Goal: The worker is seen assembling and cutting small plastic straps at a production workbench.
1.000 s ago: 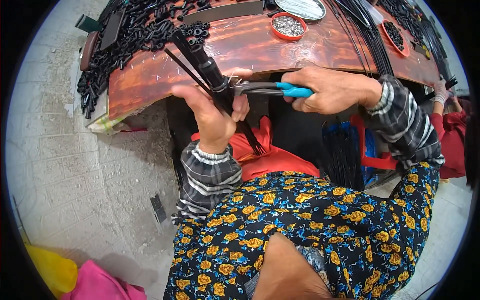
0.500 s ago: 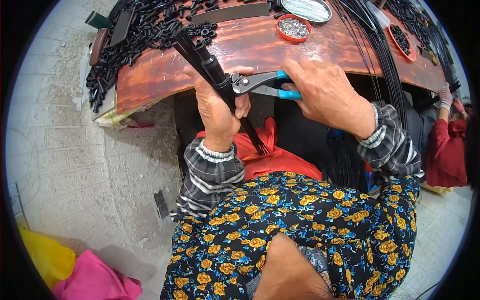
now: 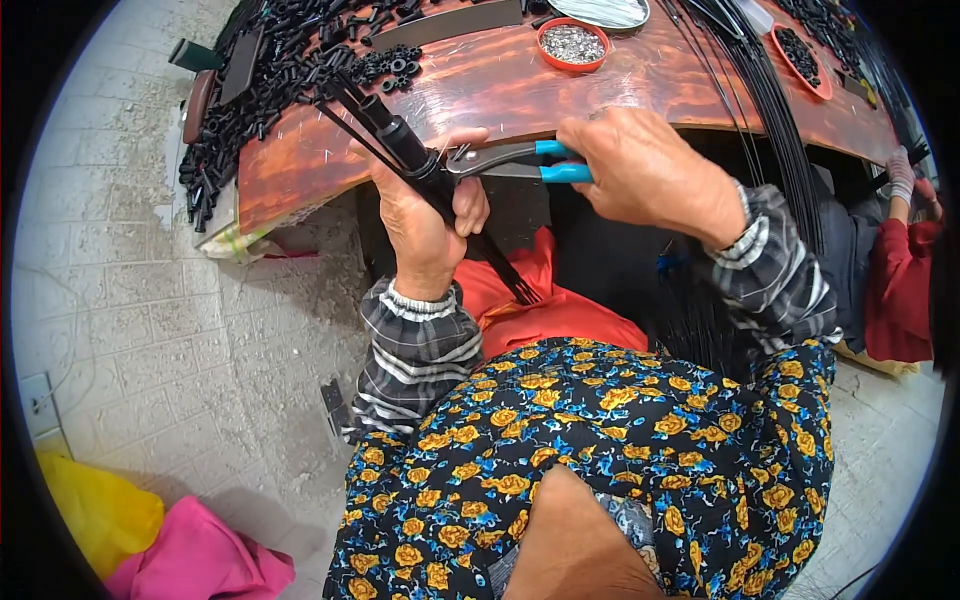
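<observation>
My left hand (image 3: 425, 225) is wrapped around an umbrella frame (image 3: 430, 180), a bundle of thin black ribs with a black plastic sleeve near its upper end. The frame slants from the table edge down toward my lap. My right hand (image 3: 640, 175) grips a pair of pliers (image 3: 492, 157) with blue handles. The metal jaws meet the frame at the ring just below the sleeve, close to my left thumb. What exactly sits between the jaws is too small to make out.
The reddish wooden table (image 3: 300, 165) curves ahead of me. On it lie many black plastic parts (image 3: 240, 105), a red dish of small metal pieces (image 3: 573, 45), a bowl of thin wires (image 3: 600, 10) and long black ribs (image 3: 770, 110). At far right is another person's red sleeve (image 3: 900, 290).
Both hands, the frame and the pliers have shifted a little left in the picture. The pliers' handles look slightly closer together.
</observation>
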A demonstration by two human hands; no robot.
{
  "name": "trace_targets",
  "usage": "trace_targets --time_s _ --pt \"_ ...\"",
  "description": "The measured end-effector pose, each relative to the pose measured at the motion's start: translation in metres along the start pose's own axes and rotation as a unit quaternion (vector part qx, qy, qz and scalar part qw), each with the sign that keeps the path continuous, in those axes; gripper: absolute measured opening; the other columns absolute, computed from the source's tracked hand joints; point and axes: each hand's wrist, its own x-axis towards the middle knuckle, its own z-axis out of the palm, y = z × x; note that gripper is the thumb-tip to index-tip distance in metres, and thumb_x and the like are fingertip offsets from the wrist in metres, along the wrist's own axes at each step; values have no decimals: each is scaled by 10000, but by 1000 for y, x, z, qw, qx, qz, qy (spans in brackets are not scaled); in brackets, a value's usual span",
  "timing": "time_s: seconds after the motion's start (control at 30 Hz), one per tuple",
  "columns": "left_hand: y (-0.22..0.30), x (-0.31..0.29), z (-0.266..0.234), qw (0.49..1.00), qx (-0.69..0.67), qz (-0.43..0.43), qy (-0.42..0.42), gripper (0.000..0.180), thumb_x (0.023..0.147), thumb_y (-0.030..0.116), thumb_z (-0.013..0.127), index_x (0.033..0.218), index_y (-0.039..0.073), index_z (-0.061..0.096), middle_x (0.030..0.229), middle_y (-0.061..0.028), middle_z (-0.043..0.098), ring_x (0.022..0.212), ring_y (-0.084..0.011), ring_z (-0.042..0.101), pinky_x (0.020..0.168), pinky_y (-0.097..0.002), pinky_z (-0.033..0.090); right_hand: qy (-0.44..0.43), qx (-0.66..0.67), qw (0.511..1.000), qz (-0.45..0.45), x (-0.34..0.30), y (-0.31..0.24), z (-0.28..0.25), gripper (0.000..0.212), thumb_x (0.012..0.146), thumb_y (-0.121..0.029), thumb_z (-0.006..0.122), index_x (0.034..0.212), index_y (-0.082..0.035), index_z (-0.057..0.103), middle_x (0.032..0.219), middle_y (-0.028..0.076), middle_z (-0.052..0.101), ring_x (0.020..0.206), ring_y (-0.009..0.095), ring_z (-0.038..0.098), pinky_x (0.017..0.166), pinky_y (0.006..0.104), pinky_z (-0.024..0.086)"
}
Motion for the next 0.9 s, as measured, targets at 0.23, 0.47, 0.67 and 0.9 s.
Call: trace_targets --time_s 0.23,0.47,0.67,0.9 --pt "1 1 8 998 51 -2 22 1017 794 840 192 1090 -35 616 458 20 378 365 -95 321 378 -241 284 50 -131 983 -116 10 5 -25 97 738 -58 627 776 -10 552 675 172 602 682 353 632 587 431 489" --pt "0 6 14 997 63 13 52 995 807 828 202 1111 -27 609 449 21 366 358 -100 312 374 -247 281 113 -151 978 -89 2 -10 -18 76 756 -57 597 761 -9 538 658 160 605 635 317 643 572 388 503" --pt "1 5 -1 998 49 30 38 995 808 821 230 1227 -30 531 473 13 374 370 -99 318 377 -256 279 95 -27 995 13 -3 -11 28 155 727 -56 622 811 -2 504 658 172 598 635 345 626 549 419 482" --pt "-2 1 -3 985 30 153 -72 906 788 794 382 1353 87 347 548 4 450 403 -92 354 373 -249 283 70 551 830 47 10 -35 47 113 772 -68 659 789 27 600 668 55 620 621 132 599 554 279 450"
